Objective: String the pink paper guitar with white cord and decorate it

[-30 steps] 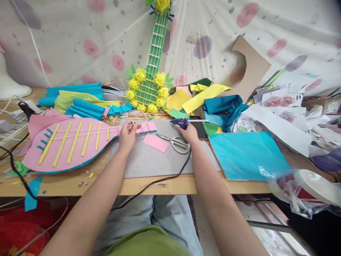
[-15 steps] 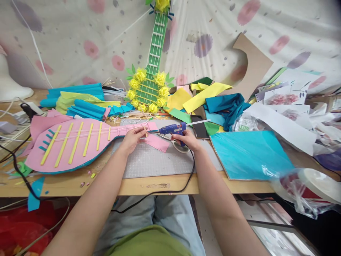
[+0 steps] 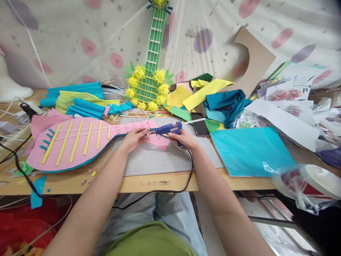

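My right hand point(image 3: 183, 138) grips a blue hot glue gun point(image 3: 168, 129), with a white glue stick point(image 3: 194, 121) poking out of its back. The gun's nozzle points left and is at the fingertips of my left hand point(image 3: 134, 138). Those fingers pinch a small yellowish piece point(image 3: 147, 132), too small to make out fully. Beside my left hand lies a pink paper lute-like instrument point(image 3: 87, 142) with yellow strips and white strings; its neck runs behind the hand. A pink paper strip point(image 3: 160, 143) rests on the grey cutting mat point(image 3: 160, 163) under my hands.
A green paper guitar point(image 3: 153, 53) with yellow flowers leans on the curtain. Around it lie crepe paper rolls point(image 3: 74, 90), coloured scraps point(image 3: 205, 94) and a phone point(image 3: 200, 124). To the right are a blue board point(image 3: 253, 151) and a tape roll point(image 3: 319, 181). The gun's black cord point(image 3: 189, 174) hangs over the table edge.
The glue gun in my right hand has shifted slightly left, bringing its nozzle closer to the piece in my left fingers. The camera view has tilted a little.
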The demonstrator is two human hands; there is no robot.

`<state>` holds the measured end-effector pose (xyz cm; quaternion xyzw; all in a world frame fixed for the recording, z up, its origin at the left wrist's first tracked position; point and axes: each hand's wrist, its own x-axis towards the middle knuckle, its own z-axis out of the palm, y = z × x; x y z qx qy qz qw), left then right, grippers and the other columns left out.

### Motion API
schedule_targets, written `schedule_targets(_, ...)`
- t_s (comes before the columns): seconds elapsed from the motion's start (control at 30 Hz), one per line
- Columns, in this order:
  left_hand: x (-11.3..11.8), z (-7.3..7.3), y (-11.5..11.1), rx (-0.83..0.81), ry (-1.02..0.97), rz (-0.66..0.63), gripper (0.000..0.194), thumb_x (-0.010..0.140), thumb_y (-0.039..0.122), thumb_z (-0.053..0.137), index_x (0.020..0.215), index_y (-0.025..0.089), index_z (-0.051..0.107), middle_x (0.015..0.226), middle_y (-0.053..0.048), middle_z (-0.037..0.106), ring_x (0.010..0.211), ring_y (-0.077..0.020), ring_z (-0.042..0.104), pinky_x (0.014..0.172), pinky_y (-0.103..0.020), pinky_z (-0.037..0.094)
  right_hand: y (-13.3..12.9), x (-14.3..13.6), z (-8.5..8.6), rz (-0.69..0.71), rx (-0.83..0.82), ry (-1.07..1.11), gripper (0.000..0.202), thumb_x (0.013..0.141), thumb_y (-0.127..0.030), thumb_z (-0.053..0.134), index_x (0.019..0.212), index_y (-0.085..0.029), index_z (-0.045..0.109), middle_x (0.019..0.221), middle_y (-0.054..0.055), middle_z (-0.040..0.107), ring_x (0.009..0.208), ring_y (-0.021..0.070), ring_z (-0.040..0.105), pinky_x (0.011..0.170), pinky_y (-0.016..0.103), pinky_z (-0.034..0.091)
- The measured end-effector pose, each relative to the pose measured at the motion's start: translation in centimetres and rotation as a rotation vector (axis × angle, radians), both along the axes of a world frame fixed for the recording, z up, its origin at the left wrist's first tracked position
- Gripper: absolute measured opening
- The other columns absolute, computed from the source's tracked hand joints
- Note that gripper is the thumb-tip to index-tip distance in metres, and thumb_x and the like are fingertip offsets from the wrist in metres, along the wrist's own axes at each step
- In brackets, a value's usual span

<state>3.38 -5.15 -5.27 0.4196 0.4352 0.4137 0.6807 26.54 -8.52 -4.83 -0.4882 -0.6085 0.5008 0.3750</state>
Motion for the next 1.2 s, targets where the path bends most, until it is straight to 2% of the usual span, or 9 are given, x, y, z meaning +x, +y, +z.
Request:
schedule_targets(0.2,-0.03,-0.14,0.01,0.031,0.012,-0.031,0.024,0.067,0.026,0.072,0.086,0.011,0.066,0.072,-0.002,0.064,0.049,-0.0069,0.057,0.049,-0.019,0.050,0.13,0.08,-0.28,0.006,0.000,-0.114,0.045,0.068,-0.060,0.060,0.063,-0.015,0.053,0.050,-0.002,0.048,0.043,0.0057,0.038,0.042,0.021,0.028)
schedule_targets(0.33,-0.12,-0.13,-0.04,0.049,0.000,-0.058,0.026,0.066,0.028,0.073,0.084,0.011,0.066,0.064,0.001,0.059,0.046,-0.0047,0.050,0.047,-0.019,0.049,0.16,0.17,-0.34,0.011,0.009,-0.153,0.046,0.069,-0.060,0.059,0.063,-0.015,0.053,0.049,-0.002,0.047,0.043,0.0062,0.040,0.043,0.021,0.029)
schedule_targets(0.7,-0.07,0.10,-0.27,0.068,0.017,-0.077,0.033,0.060,0.033,0.076,0.083,0.011,0.068,0.058,0.003,0.051,0.047,-0.0048,0.045,0.047,-0.020,0.046,0.01,0.04,-0.11,0.005,0.010,-0.146,0.045,0.069,-0.060,0.058,0.063,-0.016,0.052,0.047,-0.003,0.046,0.042,0.0069,0.039,0.044,0.022,0.028)
schedule_targets(0.97,-0.14,0.27,-0.42,0.083,0.040,-0.130,0.033,0.062,0.036,0.075,0.084,0.012,0.068,0.059,0.002,0.052,0.048,-0.0051,0.045,0.049,-0.020,0.045,-0.11,-0.04,0.22,0.006,0.016,-0.137,0.045,0.070,-0.059,0.058,0.060,-0.016,0.050,0.047,-0.004,0.045,0.043,0.0066,0.039,0.045,0.022,0.028)
schedule_targets(1.2,-0.11,0.14,-0.30,0.076,0.053,-0.111,0.035,0.059,0.036,0.076,0.083,0.012,0.068,0.058,0.002,0.051,0.048,-0.0055,0.045,0.048,-0.020,0.046,-0.12,0.11,0.05,0.015,-0.002,-0.138,0.045,0.068,-0.060,0.059,0.062,-0.016,0.050,0.049,-0.003,0.046,0.043,0.0063,0.040,0.044,0.022,0.028)
